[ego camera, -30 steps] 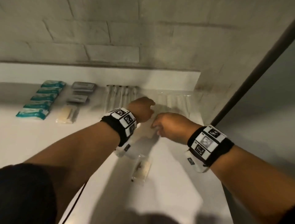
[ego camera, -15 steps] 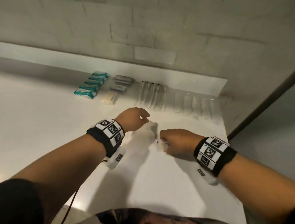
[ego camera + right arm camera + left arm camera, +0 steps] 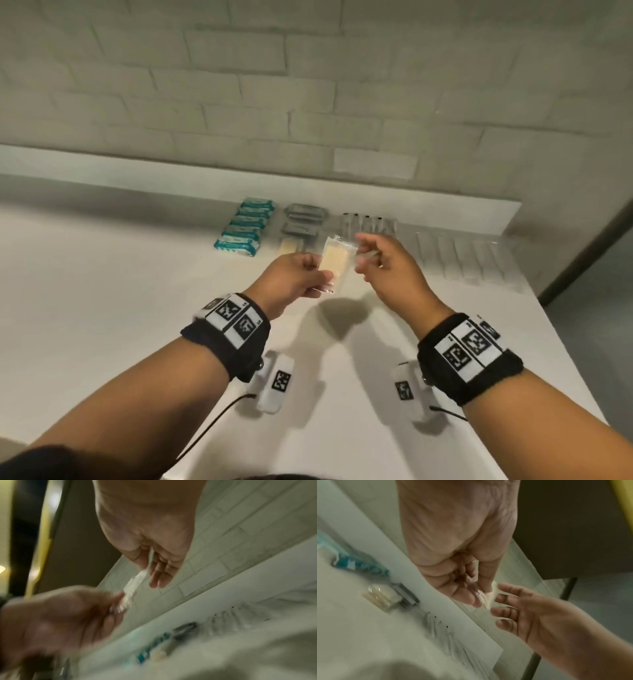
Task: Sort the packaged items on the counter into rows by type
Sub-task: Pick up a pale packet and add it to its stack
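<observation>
A clear packet of beige sticks (image 3: 337, 262) is held above the white counter (image 3: 137, 308), in front of the sorted rows. My left hand (image 3: 320, 270) grips its near end between thumb and fingers. My right hand (image 3: 368, 253) pinches the far corner lightly, with its fingers nearly straight. In the left wrist view the left hand (image 3: 471, 595) holds the packet (image 3: 481, 595) while the right hand (image 3: 503, 601) is at its edge with fingers spread. In the right wrist view the packet (image 3: 135, 582) runs from the right hand (image 3: 154, 572) down to the blurred left hand (image 3: 109, 605).
Rows lie along the back wall: teal packets (image 3: 245, 228), grey packets (image 3: 303, 219), one beige packet (image 3: 289, 246) below the grey ones, clear sleeves with black tips (image 3: 370, 222), and long clear packets (image 3: 472, 260). The counter ends at a right edge (image 3: 565, 342).
Half a second ago my right hand was down on a packet on the counter. Both hands have since risen and moved toward the back rows, holding the packet between them.
</observation>
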`<state>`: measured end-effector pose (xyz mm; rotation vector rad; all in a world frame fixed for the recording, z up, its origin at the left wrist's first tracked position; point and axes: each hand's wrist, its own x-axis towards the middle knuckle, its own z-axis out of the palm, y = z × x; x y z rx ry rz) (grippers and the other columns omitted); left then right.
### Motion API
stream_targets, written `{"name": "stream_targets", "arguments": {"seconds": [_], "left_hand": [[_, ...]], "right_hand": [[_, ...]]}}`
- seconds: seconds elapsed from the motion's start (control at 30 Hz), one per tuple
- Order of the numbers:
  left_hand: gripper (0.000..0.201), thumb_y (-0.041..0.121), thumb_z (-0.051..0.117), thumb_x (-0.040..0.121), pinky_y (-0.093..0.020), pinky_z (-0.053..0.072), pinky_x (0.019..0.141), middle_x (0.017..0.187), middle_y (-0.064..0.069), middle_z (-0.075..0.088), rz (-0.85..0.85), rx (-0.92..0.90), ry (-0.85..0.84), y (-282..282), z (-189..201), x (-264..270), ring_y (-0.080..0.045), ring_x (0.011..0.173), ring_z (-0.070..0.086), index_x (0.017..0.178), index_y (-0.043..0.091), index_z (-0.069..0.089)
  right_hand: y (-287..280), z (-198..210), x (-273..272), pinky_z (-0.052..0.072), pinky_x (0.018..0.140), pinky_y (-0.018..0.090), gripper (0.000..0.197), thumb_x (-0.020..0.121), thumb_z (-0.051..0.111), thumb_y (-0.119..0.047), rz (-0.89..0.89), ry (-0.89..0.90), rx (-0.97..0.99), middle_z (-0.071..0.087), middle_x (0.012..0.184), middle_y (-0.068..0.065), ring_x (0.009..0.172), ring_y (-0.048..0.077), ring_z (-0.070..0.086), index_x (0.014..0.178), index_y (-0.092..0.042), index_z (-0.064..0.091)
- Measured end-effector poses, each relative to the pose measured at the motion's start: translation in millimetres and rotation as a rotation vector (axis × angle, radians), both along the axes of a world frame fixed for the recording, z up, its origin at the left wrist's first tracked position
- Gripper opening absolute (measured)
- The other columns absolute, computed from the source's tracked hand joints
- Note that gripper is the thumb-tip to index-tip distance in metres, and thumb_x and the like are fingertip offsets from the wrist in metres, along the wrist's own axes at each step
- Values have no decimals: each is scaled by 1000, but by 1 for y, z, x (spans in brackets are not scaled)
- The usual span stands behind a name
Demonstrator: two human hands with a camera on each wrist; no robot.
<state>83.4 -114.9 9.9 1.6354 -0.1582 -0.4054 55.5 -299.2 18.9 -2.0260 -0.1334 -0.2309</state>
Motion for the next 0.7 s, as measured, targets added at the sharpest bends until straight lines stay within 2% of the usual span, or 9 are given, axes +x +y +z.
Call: {"name": "stream_targets", "arguments": {"seconds": [0.03, 0.1, 0.2, 0.33, 0.47, 0.57, 0.7], "left_hand": [[8, 6, 67, 85, -21, 51, 66, 82, -6, 68, -18, 44, -27, 9, -1, 2, -15, 72, 63, 90, 11, 65], [10, 5, 69, 83, -26, 50, 70, 82, -7, 68, -53, 127, -82, 20, -2, 7, -16, 72, 62, 90, 10, 67], [12, 5, 72, 81, -29, 51, 73, 78, -4, 68, -65, 198, -138, 37, -6, 16, -14, 71, 61, 88, 14, 69], [13, 2, 70, 82, -23, 51, 69, 78, -5, 66, -82, 128, -105, 58, -10, 25, -14, 71, 60, 92, 9, 68], [11, 0, 65, 85, -23, 53, 70, 80, -5, 64, -65, -39, -37, 70, -14, 35, -14, 70, 60, 91, 9, 64], [13, -1, 64, 86, -22, 54, 69, 81, -4, 64, -57, -137, 9, 75, -17, 42, -10, 67, 61, 92, 10, 62], [13, 0, 64, 87, -23, 55, 70, 85, -3, 66, -85, -177, 34, 74, -18, 52, -11, 70, 63, 96, 9, 63]], "right_hand": [[10, 5, 3, 51, 72, 25, 31, 89, 63, -11, -12, 83, 73, 59, 102, -4, 78, 14, 62, 119, -22, 61], [25, 14, 10, 47, 60, 26, 19, 86, 69, -16, -3, 200, 73, 65, 86, -1, 65, 13, 59, 104, -12, 67], [40, 16, 18, 45, 56, 26, 14, 82, 74, -15, -76, 217, -9, 64, 69, 2, 57, 12, 56, 85, -2, 70], [57, 10, 25, 47, 52, 23, 5, 84, 69, -5, -9, 310, 79, 62, 67, 5, 54, 12, 59, 81, -6, 66], [71, 6, 33, 50, 51, 21, 6, 84, 70, -6, -11, 367, 197, 67, 72, 7, 55, 12, 64, 82, -4, 64], [81, 3, 38, 49, 53, 22, 12, 85, 69, -7, 8, 374, 140, 68, 73, 8, 57, 15, 64, 75, -7, 62], [88, 1, 43, 45, 51, 21, 13, 84, 70, -9, 2, 319, 79, 66, 69, 2, 58, 13, 63, 76, -11, 61]]}}
